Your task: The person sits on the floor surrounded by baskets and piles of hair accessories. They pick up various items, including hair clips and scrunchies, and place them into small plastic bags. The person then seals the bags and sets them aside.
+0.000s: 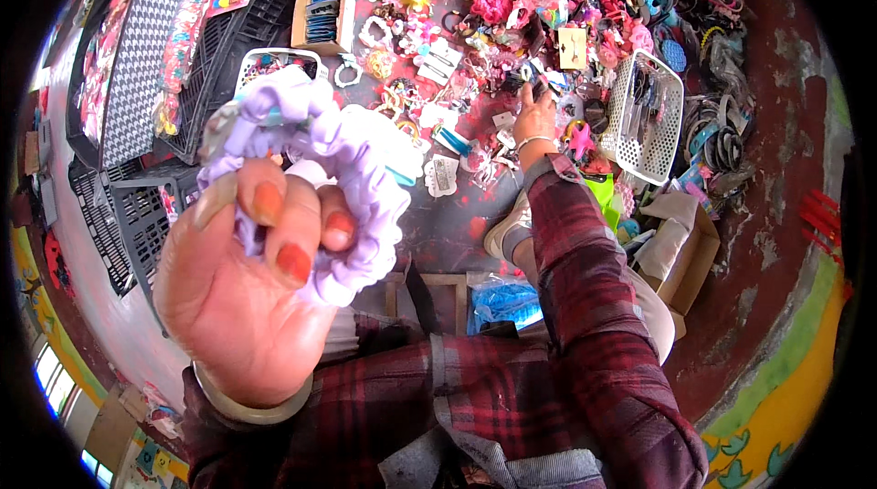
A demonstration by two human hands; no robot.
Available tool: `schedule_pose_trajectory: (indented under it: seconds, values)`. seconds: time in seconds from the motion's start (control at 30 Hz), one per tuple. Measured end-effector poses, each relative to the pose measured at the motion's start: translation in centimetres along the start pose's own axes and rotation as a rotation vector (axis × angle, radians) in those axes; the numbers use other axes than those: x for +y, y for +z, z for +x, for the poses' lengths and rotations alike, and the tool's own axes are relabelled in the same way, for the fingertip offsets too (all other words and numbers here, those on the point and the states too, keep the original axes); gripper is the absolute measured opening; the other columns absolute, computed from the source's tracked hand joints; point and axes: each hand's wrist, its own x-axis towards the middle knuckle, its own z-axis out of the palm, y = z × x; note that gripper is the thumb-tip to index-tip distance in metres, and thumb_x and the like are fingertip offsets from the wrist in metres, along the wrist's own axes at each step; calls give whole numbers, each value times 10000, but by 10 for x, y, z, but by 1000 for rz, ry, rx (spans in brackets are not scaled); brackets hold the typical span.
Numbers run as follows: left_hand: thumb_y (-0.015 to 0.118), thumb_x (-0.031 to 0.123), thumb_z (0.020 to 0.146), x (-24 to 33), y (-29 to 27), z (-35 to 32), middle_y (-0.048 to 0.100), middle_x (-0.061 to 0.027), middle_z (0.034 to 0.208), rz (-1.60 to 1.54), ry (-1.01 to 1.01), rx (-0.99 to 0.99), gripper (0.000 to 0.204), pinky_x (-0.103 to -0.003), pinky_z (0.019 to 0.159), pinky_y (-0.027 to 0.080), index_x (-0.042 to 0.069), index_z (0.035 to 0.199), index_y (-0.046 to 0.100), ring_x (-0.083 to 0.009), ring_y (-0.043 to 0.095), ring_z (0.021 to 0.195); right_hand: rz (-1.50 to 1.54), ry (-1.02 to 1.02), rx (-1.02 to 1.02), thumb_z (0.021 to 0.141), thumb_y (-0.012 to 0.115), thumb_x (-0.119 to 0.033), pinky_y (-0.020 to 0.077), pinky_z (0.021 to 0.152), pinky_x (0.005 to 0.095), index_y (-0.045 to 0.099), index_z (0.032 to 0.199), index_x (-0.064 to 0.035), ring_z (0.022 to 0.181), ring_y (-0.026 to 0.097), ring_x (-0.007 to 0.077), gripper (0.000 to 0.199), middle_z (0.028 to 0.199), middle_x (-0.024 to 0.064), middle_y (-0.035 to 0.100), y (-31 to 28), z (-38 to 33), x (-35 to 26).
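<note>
Raised close to the camera at left, my left hand [256,292] has its fingers curled around a lavender scrunchie [367,215]. Paler white and mint ruffled fabric shows beside it, perhaps further scrunchies in the same grip. My right hand [535,116] reaches forward over the heap of hair accessories [493,6], its fingers stretched out and somewhat apart at small dark and white pieces. Whether the fingertips touch any of these cannot be made out. A tan card [573,48] lies just beyond that hand, and a pink star-shaped piece [580,140] sits to its right.
A white perforated basket [643,119] stands right of the heap, near dark headbands [722,137]. At left are a small open carton [323,15], black plastic crates [151,215] and a houndstooth-patterned box [146,59]. Blue plastic packaging [505,303] lies near my lap.
</note>
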Motion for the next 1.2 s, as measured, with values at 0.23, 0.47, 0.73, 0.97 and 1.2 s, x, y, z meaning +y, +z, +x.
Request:
schedule_pose_trajectory:
  seconds: [0.23,0.47,0.73,0.97,1.2]
  values:
    - [504,237,858,-2,-9,-6,446,30,637,-16,32,33,135,-395,824,331,112,850,454,-145,447,775,80,-292,-296,743,578,-251,458,756,425,475,1147,-131,990,506,266,434,1073,92,501,4,-33,-64]
    - [518,196,839,5,4,-10,432,53,624,8,54,63,98,-375,804,300,132,865,449,-110,423,759,97,-1110,-636,812,462,-200,272,977,480,487,1184,-124,1283,251,264,381,1368,116,297,18,-170,-138]
    - [552,164,813,2,-4,3,426,61,602,-41,-36,-1,128,-343,795,288,143,843,429,-102,411,760,-130,-966,-404,810,445,-176,312,958,453,458,1223,-112,1253,306,269,418,1344,102,340,35,-105,-81]
    - [579,164,800,2,3,-1,430,57,609,-55,-39,43,156,-330,793,292,139,848,432,-104,414,762,-378,-410,-192,866,354,-171,218,1014,481,413,1266,-108,1323,173,267,410,1416,99,244,-6,6,-10]
    - [565,179,817,1,-1,-3,436,49,634,-47,-27,-6,145,-332,803,285,126,877,444,-111,418,775,-272,-802,-481,785,495,-152,456,791,391,615,922,-122,913,586,249,184,919,89,615,-3,-38,-14]
